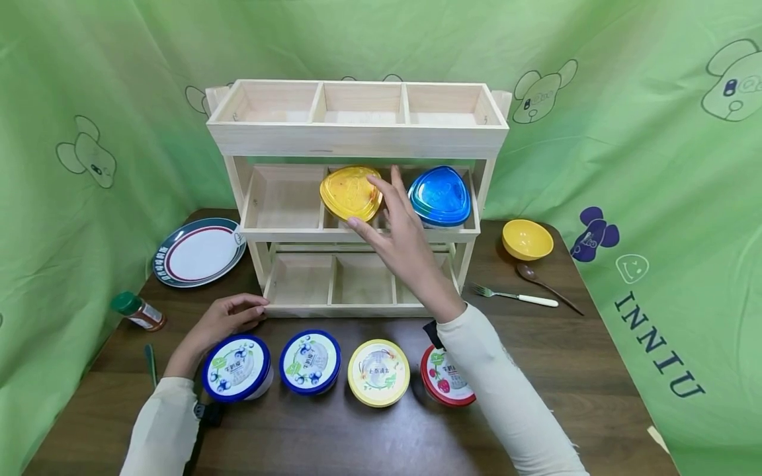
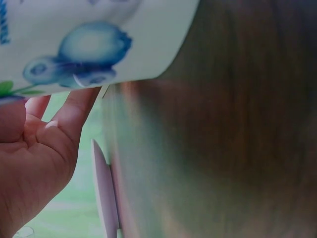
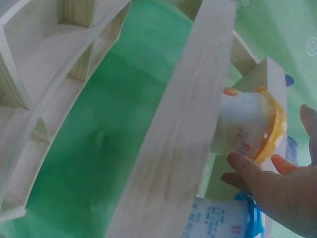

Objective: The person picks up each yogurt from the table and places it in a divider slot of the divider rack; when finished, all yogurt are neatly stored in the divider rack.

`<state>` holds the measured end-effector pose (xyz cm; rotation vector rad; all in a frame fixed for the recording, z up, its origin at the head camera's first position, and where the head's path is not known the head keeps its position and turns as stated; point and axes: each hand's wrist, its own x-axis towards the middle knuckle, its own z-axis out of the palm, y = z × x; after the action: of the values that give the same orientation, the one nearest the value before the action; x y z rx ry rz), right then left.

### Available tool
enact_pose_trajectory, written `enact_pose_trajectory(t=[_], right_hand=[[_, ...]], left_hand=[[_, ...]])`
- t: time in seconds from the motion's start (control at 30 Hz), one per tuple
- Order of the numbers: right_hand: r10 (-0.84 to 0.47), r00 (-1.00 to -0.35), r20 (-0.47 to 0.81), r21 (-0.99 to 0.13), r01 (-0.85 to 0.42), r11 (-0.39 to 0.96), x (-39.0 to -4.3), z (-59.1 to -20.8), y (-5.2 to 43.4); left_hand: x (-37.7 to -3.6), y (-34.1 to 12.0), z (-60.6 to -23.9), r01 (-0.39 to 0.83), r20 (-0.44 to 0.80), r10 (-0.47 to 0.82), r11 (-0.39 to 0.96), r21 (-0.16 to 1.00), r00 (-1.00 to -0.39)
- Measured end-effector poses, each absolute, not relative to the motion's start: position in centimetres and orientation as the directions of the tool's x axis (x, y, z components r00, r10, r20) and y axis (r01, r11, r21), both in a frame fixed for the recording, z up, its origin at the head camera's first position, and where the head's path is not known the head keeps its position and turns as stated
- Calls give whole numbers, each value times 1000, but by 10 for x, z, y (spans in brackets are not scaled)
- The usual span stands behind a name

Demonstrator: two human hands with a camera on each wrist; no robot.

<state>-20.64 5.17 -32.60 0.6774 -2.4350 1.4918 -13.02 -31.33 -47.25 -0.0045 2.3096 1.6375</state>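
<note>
Head view: the yellow-lidded tub sits just above centre frame, at the middle compartment of the middle tier of a 3-tier wooden rack. Just right of it, the right hand spreads its fingers, grasping nothing; whether a fingertip touches the lid is unclear. Beyond, in the same tier's right compartment, is 1 blue-lidded tub. At centre left, the left hand rests its loosely extended fingers, unclenched, at the rack's lower left corner.

Across the lower frame, 4 tubs stand in a row on the dark surface: 2 dark-blue-lidded tubs, 1 pale-yellow-lidded tub and 1 red-lidded tub, partly behind the right sleeve. Farther out lie a plate and green-capped bottle at left, and a yellow bowl, spoon and fork at right.
</note>
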Motion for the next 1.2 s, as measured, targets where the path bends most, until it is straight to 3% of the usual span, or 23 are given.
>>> enact_pose_trajectory(t=[0.37, 0.67, 1.03, 1.2], right_hand=[[-324, -829, 455, -781, -547, 303, -179, -307, 91], [-340, -803, 489, -747, -587, 312, -163, -305, 147], [-182, -825, 535, -782, -565, 262, -145, -317, 210], [-116, -846, 520, -829, -533, 169, -138, -327, 233]], left_hand=[[-131, -313, -473, -183, -257, 179, 348, 919, -950], [-130, -312, -473, -184, -261, 177, 359, 915, -949], [-129, -314, -472, -184, -270, 182, 388, 903, -945], [-129, -313, -470, -192, -280, 184, 387, 902, -942]])
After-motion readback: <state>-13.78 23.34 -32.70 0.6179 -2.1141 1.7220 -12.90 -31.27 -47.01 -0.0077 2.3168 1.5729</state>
